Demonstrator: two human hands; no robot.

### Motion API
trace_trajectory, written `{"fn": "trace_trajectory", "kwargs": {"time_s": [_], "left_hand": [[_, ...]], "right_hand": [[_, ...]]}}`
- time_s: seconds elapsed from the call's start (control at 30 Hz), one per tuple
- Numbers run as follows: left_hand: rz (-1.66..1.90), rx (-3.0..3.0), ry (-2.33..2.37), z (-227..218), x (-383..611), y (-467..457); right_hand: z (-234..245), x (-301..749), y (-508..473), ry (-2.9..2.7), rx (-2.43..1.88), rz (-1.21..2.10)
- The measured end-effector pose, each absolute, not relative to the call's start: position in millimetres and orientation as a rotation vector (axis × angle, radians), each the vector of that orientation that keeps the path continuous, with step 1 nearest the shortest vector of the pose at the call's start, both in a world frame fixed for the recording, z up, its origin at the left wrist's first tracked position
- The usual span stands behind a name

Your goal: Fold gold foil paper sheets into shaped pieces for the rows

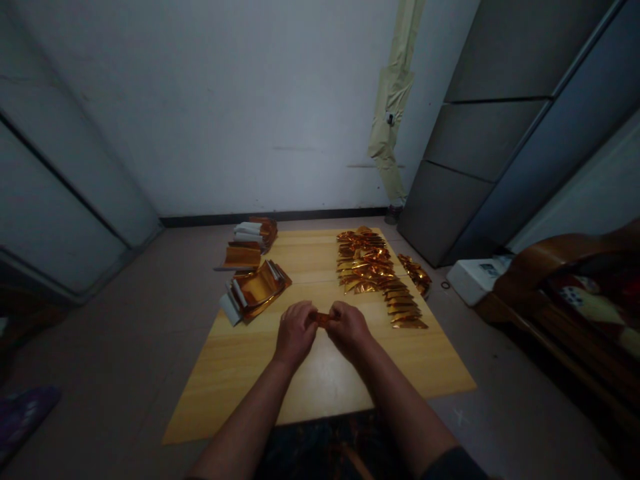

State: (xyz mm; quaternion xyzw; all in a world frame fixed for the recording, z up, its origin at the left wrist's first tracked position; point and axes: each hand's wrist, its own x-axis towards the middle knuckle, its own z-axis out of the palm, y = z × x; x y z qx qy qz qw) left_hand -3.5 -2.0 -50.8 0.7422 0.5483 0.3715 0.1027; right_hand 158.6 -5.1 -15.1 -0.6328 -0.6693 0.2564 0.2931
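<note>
Between my two hands is a small piece of gold foil paper (323, 320), pinched at both ends above the wooden table. My left hand (297, 331) closes its fingers on the left end, and my right hand (349, 328) grips the right end. Most of the piece is covered by the fingers, so its full shape is hidden. Left of my hands lie stacks of curled gold foil sheets (257, 287) with pale undersides. On the right, folded gold foil pieces (365, 263) sit in overlapping rows, with a shorter row (403, 303) nearer to me.
The low wooden table (225, 393) stands before a white wall. More folded foil (415, 273) lies just past its right edge. A grey refrigerator (450, 173), a white box (473, 280) and a carved wooden seat (555, 300) are to the right.
</note>
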Motion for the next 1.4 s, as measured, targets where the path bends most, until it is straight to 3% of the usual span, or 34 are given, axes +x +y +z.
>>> {"fn": "trace_trajectory", "kwargs": {"time_s": [0.5, 0.77, 1.4], "left_hand": [[1.255, 2.219, 1.446, -53, -3, -3], [1.274, 2.269, 1.412, -51, -3, -4], [1.175, 2.364, 1.419, -46, -1, -5]], "right_hand": [[-8, 156, -4, -1.699, -1.566, 0.907], [-6, 157, 0, -2.013, -1.637, 0.700], [-17, 152, 1, -1.995, -1.693, 0.510]]}}
